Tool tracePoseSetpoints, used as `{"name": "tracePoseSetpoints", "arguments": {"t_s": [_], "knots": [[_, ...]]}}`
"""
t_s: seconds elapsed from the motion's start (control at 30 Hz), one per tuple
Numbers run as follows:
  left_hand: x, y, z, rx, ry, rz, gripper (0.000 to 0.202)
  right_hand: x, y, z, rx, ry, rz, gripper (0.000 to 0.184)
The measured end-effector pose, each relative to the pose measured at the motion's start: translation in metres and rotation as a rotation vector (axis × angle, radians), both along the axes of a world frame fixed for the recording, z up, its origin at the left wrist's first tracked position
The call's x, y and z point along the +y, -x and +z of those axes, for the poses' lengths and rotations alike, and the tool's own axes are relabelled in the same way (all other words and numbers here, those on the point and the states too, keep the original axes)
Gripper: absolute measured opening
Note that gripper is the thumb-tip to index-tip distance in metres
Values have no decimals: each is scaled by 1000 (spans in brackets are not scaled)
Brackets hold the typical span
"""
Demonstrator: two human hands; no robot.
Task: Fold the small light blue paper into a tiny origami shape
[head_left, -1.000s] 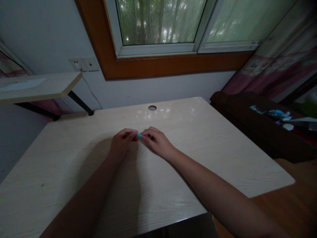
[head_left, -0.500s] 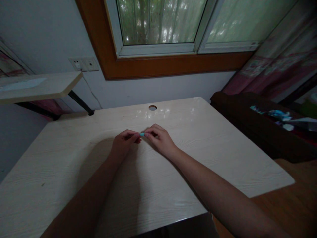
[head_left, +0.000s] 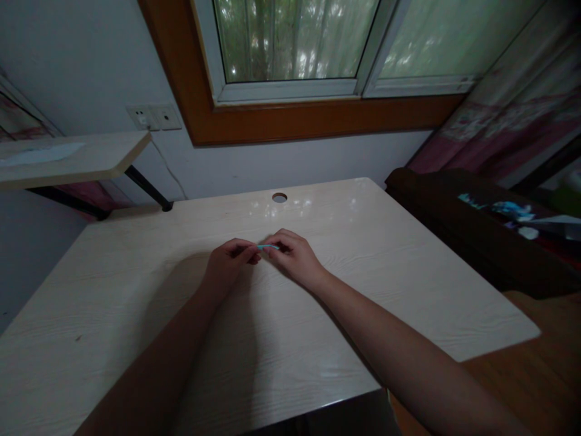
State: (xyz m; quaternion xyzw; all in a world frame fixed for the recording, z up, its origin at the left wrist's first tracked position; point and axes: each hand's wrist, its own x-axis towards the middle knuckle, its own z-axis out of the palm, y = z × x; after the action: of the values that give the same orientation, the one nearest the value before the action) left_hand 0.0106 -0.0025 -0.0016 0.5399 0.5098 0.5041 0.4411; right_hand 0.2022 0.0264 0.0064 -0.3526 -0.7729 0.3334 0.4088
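Both my hands meet over the middle of a pale wooden desk point(head_left: 136, 290). My left hand point(head_left: 229, 261) and my right hand point(head_left: 293, 257) each pinch one end of a small, thin light-blue object point(head_left: 267, 246) held between their fingertips, just above the desk top. The object shows only as a short blue strip; most of it is hidden by my fingers, and I cannot make out what it is. Fingers of both hands are curled and closed.
A round cable hole point(head_left: 279, 197) sits near the desk's far edge, below a window. A raised shelf point(head_left: 68, 158) stands at the left with a wall socket point(head_left: 154, 117) above it. Dark furniture point(head_left: 476, 236) with scattered items stands to the right.
The blue object now looks thinner and flatter between my fingertips than a second ago. My hands have shifted only slightly, staying together at the same spot.
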Motion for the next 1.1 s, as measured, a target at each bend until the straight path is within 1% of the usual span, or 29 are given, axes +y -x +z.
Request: {"name": "tracePoseSetpoints", "arguments": {"t_s": [0.13,0.27,0.4,0.63,0.73,0.87,1.1], "knots": [[1,-1,-4,19,-38,-34,26,0,-2,2,-13,-35,14,15],[0,-1,-8,116,-89,-39,25,0,-1,0,-31,-80,34,14],[-2,-2,-6,174,-87,-14,24,1,-1,-3,-50,-120,30,12],[-7,-7,6,146,-20,7,17,-2,2,-1,-80,-169,-40,10],[-7,-8,6,129,11,34,17,-4,4,0,-92,-180,-71,10],[-5,-8,5,91,19,73,17,-4,4,-1,-96,-170,-69,9],[-4,-8,5,102,31,41,20,-2,2,-3,-100,-158,-81,10]]}}
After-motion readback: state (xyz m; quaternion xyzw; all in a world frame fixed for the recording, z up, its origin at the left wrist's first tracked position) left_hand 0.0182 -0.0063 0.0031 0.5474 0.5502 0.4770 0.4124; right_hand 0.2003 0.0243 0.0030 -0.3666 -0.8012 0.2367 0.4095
